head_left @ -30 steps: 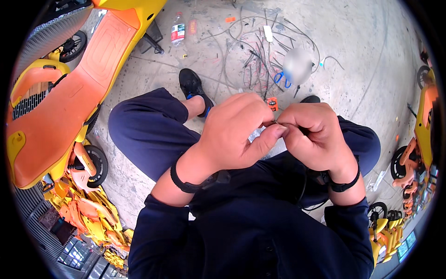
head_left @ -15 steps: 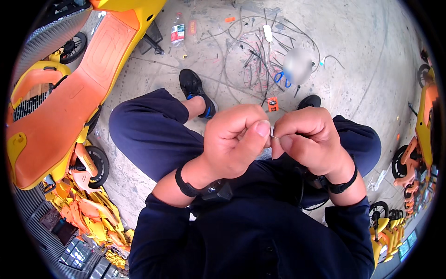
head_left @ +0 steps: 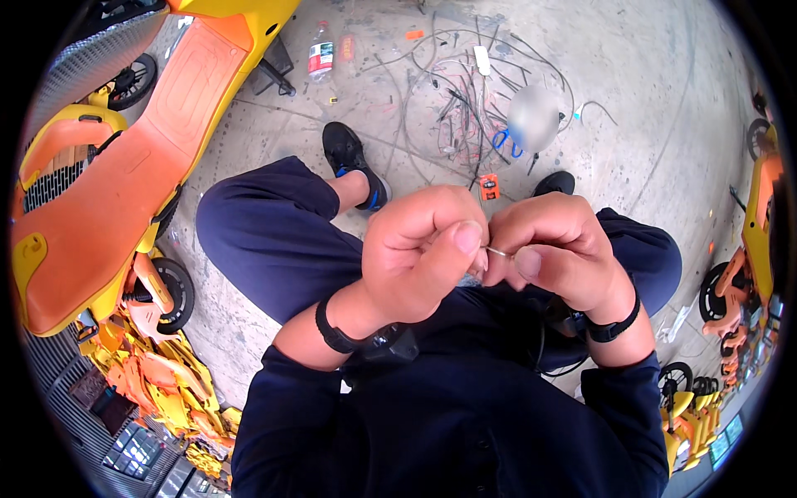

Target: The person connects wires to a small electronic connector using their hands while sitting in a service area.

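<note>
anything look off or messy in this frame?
Yes: loose wires lie tangled across the concrete floor, with blue scissors among them and a plastic bottle lying on its side nearby.

Inspector A: Clothing on the seated person?

Inspector B: A dark navy long-sleeved top [head_left: 448, 415], both sleeves pushed up above the wrists, and matching dark navy trousers [head_left: 266, 241]. Small dark buttons run down the front of the top.

Inspector A: Anything worn at the wrists?

Inspector B: A narrow black band on the left wrist [head_left: 334, 332], another on the right wrist [head_left: 614, 325].

Inspector A: Footwear?

Inspector B: Black low shoes with a blue trim at the heel [head_left: 353, 162]; the second shoe [head_left: 554, 183] shows only its black toe.
</note>
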